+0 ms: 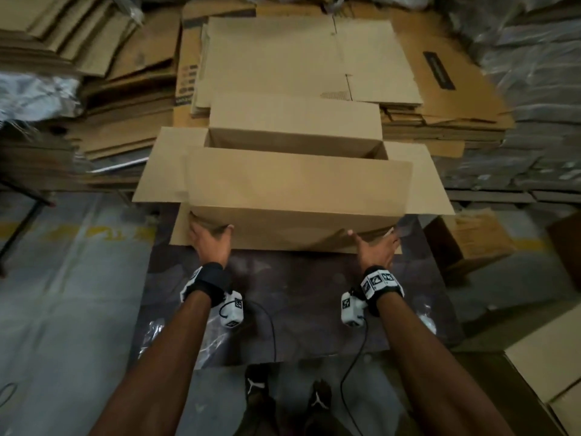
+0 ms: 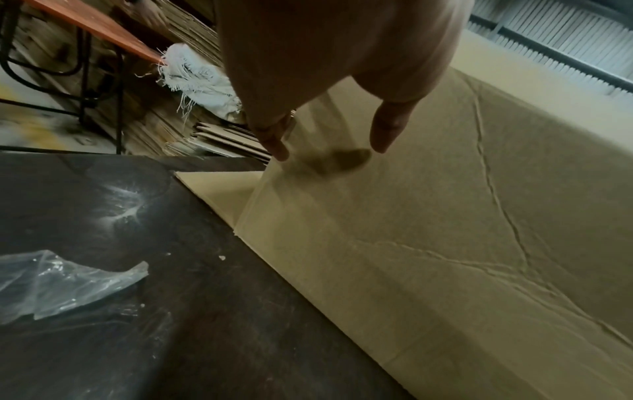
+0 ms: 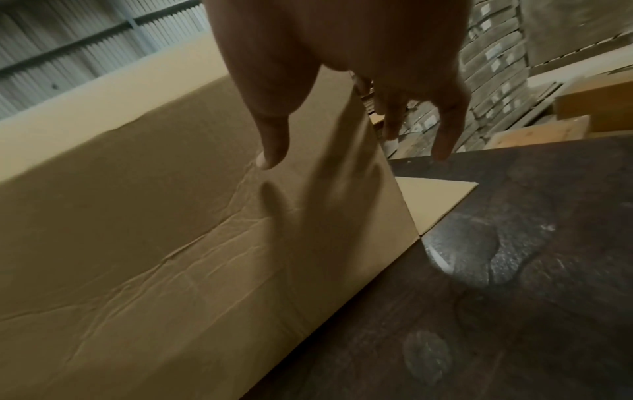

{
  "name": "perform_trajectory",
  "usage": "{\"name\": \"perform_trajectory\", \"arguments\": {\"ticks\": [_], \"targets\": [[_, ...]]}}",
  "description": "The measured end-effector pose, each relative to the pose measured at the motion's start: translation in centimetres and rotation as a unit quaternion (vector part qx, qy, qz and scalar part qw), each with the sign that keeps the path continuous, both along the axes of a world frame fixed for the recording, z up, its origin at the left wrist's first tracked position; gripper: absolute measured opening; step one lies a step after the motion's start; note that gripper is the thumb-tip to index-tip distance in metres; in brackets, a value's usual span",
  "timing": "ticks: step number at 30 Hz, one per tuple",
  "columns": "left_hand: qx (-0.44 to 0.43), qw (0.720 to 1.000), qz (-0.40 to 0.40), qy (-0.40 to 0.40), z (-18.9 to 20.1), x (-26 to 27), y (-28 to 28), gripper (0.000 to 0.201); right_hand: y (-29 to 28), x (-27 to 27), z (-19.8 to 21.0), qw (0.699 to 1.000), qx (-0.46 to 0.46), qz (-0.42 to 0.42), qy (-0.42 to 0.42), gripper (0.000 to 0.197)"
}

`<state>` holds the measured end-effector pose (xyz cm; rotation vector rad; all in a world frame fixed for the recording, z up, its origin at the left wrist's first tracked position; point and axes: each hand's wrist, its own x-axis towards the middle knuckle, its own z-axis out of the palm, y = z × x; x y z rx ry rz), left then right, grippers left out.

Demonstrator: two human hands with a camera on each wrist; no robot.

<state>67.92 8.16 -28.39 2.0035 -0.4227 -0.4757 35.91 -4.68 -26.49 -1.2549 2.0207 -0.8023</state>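
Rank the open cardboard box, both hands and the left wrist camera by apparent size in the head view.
1. open cardboard box: largest by far.
2. left hand and right hand: about alike, no ranking between them.
3. left wrist camera: smallest, though nearer the lens.

Flattened cardboard stacks [image 1: 125,121] surround a dark table [image 1: 298,309].

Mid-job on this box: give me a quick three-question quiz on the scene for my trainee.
1. True or false: the box has its top flaps shut.
2. The left hand is at the box's: A) near left corner; B) far wall; C) inside.
3. What is stacked behind the box?
Key: 1 false; 2 A; 3 flattened cardboard.
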Motion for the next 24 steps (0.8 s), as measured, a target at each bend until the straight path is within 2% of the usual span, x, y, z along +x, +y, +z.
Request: {"name": "perform_trajectory", "arguments": {"ticks": [5, 8, 11, 14, 17, 19, 22, 24], "targets": [[0.002, 1.0, -0.029, 0.008, -0.4, 0.4, 0.4, 0.111, -1.0, -1.9, -1.0, 0.997, 0.014, 0.052, -0.058, 0.131], [0.011, 0.999, -0.043, -0.019, 0.3, 0.1, 0.9, 0.112, -0.7, -2.3, -0.5, 0.995, 0.015, 0.083, -0.059, 0.137], [0.028, 0.998, -0.032, -0.046, 2.2, -1.0, 1.5, 0.12, -0.6, -2.1, 1.4, 0.994, -0.019, 0.104, -0.026, 0.135], [0.004, 0.997, -0.022, -0.079, 5.2, -1.5, 1.7, 0.126, -1.4, -1.7, 4.7, 0.992, -0.047, 0.12, -0.018, 0.136], [-0.004, 0.992, -0.027, -0.123, 8.5, -1.5, 1.0, 0.114, -3.2, -1.7, 8.1, 0.991, -0.053, 0.121, -0.021, 0.137], [-0.005, 0.986, -0.026, -0.166, 10.9, -1.4, 0.1, 0.097, -4.3, -2.0, 10.2, 0.99, -0.057, 0.128, -0.014, 0.135], [0.036, 0.978, -0.034, -0.203, 14.4, -1.4, -1.6, 0.07, -5.9, -2.8, 12.9, 0.986, -0.059, 0.153, 0.002, 0.122], [0.079, 0.973, -0.045, -0.212, 16.4, -1.5, -2.6, 0.067, -7.0, -3.3, 14.1, 0.984, -0.048, 0.172, 0.023, 0.109]]}}
